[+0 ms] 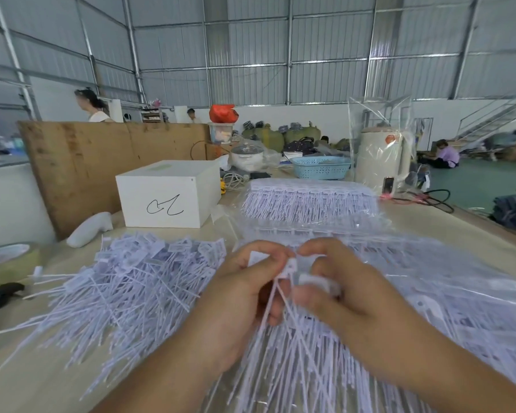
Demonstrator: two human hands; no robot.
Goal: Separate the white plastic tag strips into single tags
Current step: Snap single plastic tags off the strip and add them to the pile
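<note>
Left hand (pixel 245 296): pinches head of strip (pixel 289 268), bracing it | Right hand (pixel 337 290): pinches adjoining head, set to snap it off | Strip: between both hands, tails hanging over table (pixel 447 216) | Singles pile (pixel 125 281): left, near for dropping | Stock (pixel 307 198): behind.
</note>
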